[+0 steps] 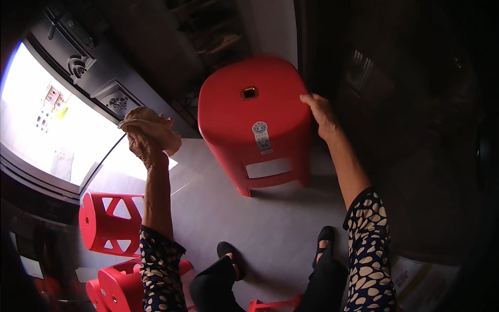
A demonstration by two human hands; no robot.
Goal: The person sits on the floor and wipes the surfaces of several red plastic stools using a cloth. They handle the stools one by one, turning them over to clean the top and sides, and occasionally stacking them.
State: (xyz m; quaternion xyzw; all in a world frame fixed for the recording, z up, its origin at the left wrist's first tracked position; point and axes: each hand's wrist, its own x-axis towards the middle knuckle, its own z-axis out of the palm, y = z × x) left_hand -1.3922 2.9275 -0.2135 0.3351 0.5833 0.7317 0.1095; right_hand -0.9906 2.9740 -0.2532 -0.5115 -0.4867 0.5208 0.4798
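Note:
A red plastic stool (pixel 230 113) stands upright in front of me, with a square hole in its seat and a label down its near edge. My right hand (pixel 321 115) grips the right edge of the seat, thumb on top, with the other fingers hidden. To the left of the stool, my left hand (pixel 146 146) is raised, holding a crumpled pale cloth (pixel 150 126) clear of the seat.
More red stools lie on their sides at the lower left, one (pixel 111 222) near the bright open doorway. A dark panelled door (pixel 128 84) stands at the upper left. Part of a red stool (pixel 273 305) shows between my legs. Printed packaging (pixel 421 279) lies at the lower right.

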